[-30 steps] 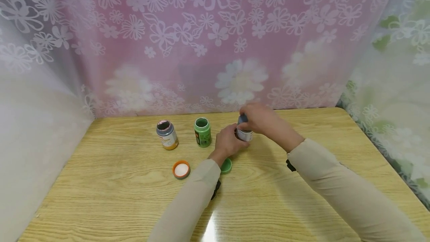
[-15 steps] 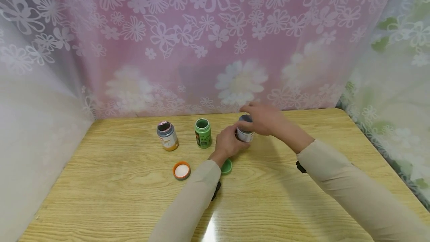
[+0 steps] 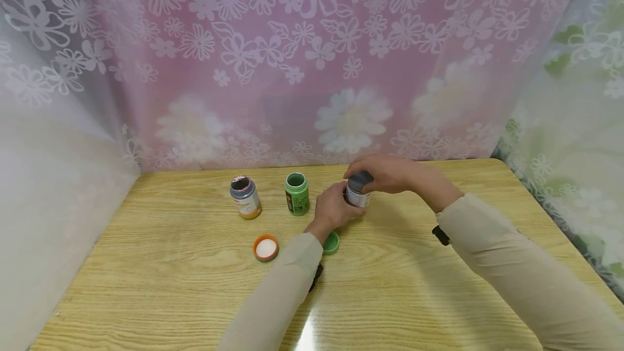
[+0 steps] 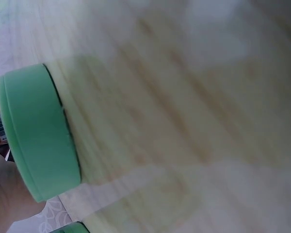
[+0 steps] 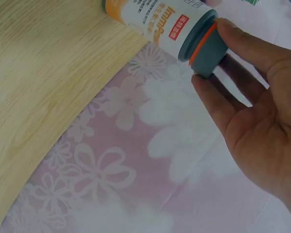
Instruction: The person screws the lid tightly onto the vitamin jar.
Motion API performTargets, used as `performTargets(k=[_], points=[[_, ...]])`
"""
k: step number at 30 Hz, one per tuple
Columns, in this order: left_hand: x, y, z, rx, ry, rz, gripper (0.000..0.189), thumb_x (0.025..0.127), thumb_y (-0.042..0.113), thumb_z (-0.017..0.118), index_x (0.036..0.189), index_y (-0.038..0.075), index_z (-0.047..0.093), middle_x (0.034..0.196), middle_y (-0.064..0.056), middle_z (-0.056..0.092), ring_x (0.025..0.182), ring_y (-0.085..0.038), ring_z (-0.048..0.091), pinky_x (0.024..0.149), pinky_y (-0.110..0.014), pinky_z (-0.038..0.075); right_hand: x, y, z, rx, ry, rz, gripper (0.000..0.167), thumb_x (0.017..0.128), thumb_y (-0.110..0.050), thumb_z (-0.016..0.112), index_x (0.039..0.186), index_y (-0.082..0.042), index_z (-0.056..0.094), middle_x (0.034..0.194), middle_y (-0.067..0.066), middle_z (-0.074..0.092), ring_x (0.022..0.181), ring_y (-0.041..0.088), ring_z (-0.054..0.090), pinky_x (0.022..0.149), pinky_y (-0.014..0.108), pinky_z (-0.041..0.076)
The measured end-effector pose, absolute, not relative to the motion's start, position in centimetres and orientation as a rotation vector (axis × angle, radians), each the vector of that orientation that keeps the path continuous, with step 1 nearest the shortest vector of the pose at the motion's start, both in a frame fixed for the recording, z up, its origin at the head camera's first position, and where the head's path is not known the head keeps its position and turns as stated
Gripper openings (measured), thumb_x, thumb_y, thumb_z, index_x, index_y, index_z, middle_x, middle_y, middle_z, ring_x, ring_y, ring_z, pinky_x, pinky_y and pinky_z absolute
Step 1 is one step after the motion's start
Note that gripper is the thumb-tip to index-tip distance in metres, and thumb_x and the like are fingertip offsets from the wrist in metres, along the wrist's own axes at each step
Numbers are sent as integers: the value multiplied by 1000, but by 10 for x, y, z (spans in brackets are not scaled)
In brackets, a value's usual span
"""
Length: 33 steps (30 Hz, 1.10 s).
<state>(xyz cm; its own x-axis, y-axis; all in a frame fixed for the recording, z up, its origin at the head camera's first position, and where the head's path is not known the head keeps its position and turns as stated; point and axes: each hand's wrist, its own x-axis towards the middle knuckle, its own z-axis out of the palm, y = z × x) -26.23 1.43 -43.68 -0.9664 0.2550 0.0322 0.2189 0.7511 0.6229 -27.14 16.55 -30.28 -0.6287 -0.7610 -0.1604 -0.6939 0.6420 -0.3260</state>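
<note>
My left hand (image 3: 335, 207) grips the body of a white-labelled bottle (image 3: 357, 199) from its left side, near the table's back edge. Over its dark grey cap (image 3: 362, 179) curve the fingers of my right hand (image 3: 390, 172). In the right wrist view, fingertips and thumb pinch this cap (image 5: 209, 51), which has an orange ring at its lower edge. The bottle's label (image 5: 160, 22) is white and orange. A green lid (image 4: 41, 131) looms large in the left wrist view, with part of my left hand (image 4: 12, 189) behind it and a barcode showing.
An uncapped grey-necked bottle (image 3: 246, 199) and an uncapped green bottle (image 3: 297, 195) stand left of my hands. An orange-rimmed lid (image 3: 265, 248) lies inside-up on the wooden table (image 3: 170, 286). Behind the table hangs a pink floral curtain (image 3: 273, 69).
My right hand's fingers loosened and spread above the cap half a second ago, and now close round it again. The left hand keeps its grip on the bottle.
</note>
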Motion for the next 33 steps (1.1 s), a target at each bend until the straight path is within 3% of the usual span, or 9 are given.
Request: performTargets(k=[9, 17, 24, 28, 33], points=[[-261, 14, -436, 402, 2906, 1019, 53, 78, 40, 79, 121, 15, 60, 107, 0, 63, 93, -16, 61, 82, -37, 48, -265, 150, -299, -950, 2695, -203, 43, 88, -12, 71, 129, -5, 59, 128, 14, 56, 112, 31, 55, 88, 44, 47], [-261, 14, -436, 383, 2878, 1053, 54, 79, 39, 78, 123, 16, 59, 110, -1, 62, 95, -17, 60, 84, -37, 47, -259, 130, -296, -757, 2746, -34, 35, 89, -16, 69, 120, -2, 61, 108, 12, 62, 91, 25, 60, 74, 38, 51], [-261, 17, -436, 403, 2863, 1086, 53, 79, 39, 78, 123, 15, 60, 109, -1, 62, 94, -17, 60, 83, -37, 47, -255, 133, -298, -689, 2809, -77, 30, 90, -22, 69, 111, -2, 63, 94, 8, 61, 76, 20, 57, 64, 33, 47], [-261, 17, -436, 384, 2853, 1092, 52, 79, 39, 78, 123, 16, 60, 109, -1, 63, 95, -18, 60, 84, -38, 47, -254, 137, -302, -674, 2842, -126, 43, 91, -32, 67, 121, -3, 59, 108, 13, 61, 85, 24, 59, 69, 37, 49], [-260, 16, -437, 364, 2856, 1092, 53, 79, 38, 78, 124, 17, 60, 110, -1, 63, 96, -19, 60, 86, -40, 46, -259, 150, -302, -785, 2823, -162, 62, 92, -43, 62, 141, -9, 47, 141, 19, 43, 119, 36, 50, 89, 51, 45]])
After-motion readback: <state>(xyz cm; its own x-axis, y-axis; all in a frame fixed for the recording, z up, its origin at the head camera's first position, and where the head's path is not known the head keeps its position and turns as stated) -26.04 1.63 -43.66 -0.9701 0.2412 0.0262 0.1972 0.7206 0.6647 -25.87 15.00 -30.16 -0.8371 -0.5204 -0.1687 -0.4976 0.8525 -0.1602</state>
